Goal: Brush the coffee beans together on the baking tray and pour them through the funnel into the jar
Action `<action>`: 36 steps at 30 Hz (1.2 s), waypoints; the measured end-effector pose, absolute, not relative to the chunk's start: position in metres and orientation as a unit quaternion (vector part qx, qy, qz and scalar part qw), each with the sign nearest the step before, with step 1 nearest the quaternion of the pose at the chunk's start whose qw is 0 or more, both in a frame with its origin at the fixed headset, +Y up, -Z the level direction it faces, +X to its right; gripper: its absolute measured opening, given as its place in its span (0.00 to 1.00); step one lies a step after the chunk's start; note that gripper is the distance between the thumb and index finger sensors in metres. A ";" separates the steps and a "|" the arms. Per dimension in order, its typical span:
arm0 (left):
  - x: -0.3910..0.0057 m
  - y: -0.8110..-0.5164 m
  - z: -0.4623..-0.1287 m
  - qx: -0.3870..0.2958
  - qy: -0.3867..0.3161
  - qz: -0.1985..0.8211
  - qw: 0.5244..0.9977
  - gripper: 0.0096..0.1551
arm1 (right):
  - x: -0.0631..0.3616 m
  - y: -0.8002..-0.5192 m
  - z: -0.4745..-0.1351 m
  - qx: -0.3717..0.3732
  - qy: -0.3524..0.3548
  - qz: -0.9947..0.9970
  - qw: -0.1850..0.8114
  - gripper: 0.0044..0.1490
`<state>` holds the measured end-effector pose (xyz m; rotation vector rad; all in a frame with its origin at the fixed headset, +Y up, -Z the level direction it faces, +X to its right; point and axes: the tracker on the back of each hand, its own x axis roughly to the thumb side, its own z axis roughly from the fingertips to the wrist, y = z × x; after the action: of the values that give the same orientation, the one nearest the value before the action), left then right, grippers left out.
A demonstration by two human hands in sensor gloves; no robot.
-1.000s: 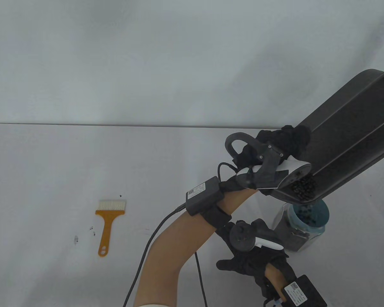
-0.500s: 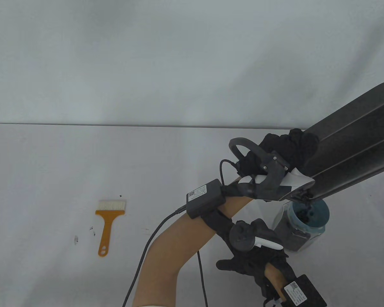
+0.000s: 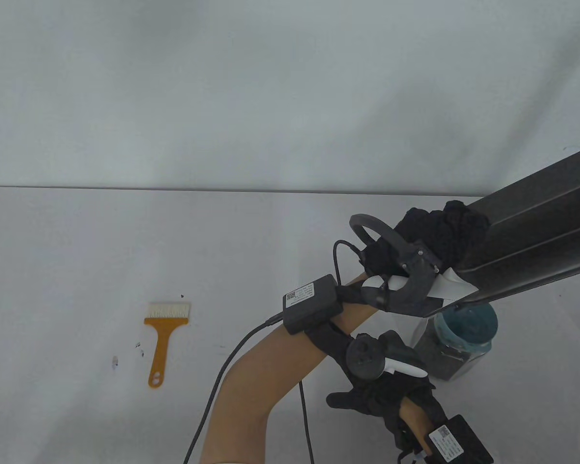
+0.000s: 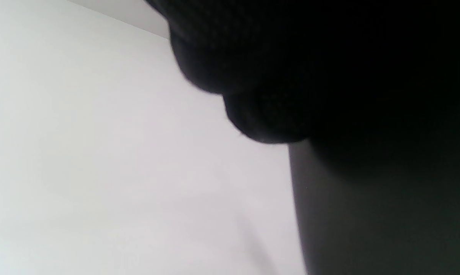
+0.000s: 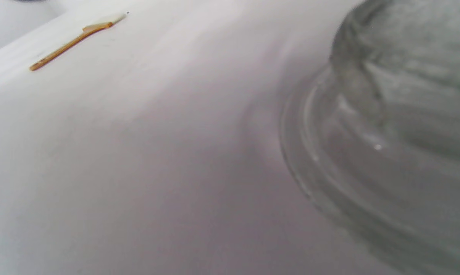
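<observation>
Your left hand point(image 3: 435, 232) grips the edge of the dark baking tray point(image 3: 536, 241), fingers curled round it, and holds it steeply tilted with its low corner right over the blue funnel point(image 3: 469, 324) that sits in the mouth of the jar point(image 3: 444, 355) on the counter point(image 3: 125, 241). Your right hand point(image 3: 382, 391) rests on the counter just beside the jar's base, though you cannot tell from these views whether its fingers grasp the jar. Well off to the left the orange brush point(image 3: 162, 333) lies flat on the counter, with a few stray beans point(image 3: 139, 345) near it.
</observation>
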<state>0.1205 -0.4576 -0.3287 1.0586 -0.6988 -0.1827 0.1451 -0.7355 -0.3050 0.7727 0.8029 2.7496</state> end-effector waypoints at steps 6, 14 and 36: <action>0.113 -0.454 -0.334 0.481 -0.307 -0.063 0.819 0.06 | 0.145 -0.736 -0.305 0.259 0.271 0.923 0.088 0.62; 0.079 -0.455 -0.355 0.422 -0.248 0.019 0.872 0.06 | 0.146 -0.737 -0.305 0.260 0.277 0.920 0.091 0.62; -0.193 -0.559 -0.374 0.084 -0.007 0.364 0.928 0.05 | 0.150 -0.744 -0.307 0.250 0.302 0.915 0.095 0.62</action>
<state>-0.1930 -0.5586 -0.3742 0.1728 -0.0154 0.7455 0.1500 -0.7444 -0.3074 0.7404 0.8967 2.7134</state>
